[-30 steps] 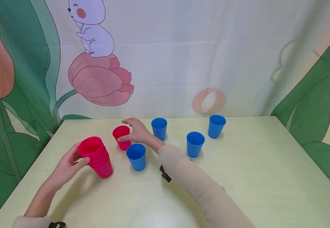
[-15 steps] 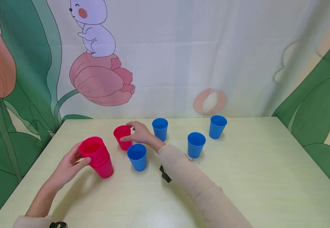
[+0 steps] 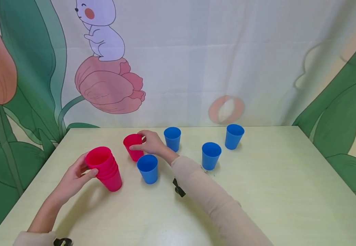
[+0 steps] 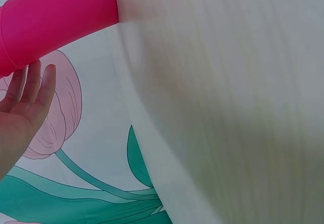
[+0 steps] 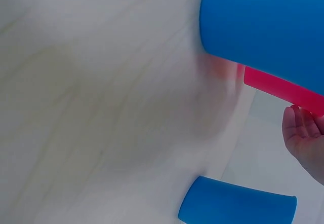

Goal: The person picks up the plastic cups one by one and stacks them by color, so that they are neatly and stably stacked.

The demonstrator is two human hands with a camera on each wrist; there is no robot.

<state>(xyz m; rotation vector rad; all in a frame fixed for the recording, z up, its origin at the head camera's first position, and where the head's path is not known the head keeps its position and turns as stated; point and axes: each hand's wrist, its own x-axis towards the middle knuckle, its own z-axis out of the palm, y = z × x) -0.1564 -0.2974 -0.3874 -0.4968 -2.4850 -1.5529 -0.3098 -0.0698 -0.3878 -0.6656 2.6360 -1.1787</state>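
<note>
My left hand (image 3: 74, 177) grips a stack of nested red cups (image 3: 104, 169) near the top, thumb on the near side. In the left wrist view the stack (image 4: 61, 19) lies across the upper left corner, with the fingers (image 4: 33, 87) at its side. Farther back, my right hand (image 3: 150, 142) pinches a single red cup (image 3: 132, 150) by its right side, thumb in front and fingers at the rim. A blue cup (image 3: 148, 169) stands just in front of that cup, and in the right wrist view this blue cup (image 5: 268, 26) partly hides the red cup (image 5: 283, 87).
Another blue cup (image 3: 172, 139) stands right behind the right hand. Two more, a nearer blue cup (image 3: 211, 156) and a farther blue cup (image 3: 234, 136), stand to the right on the pale table (image 3: 273, 191). A printed curtain (image 3: 178, 68) hangs behind the table's back edge.
My right hand's fingers have closed in from around the single red cup onto its right side and rim, and the cup has shifted slightly. The left hand and its stack stay in place.
</note>
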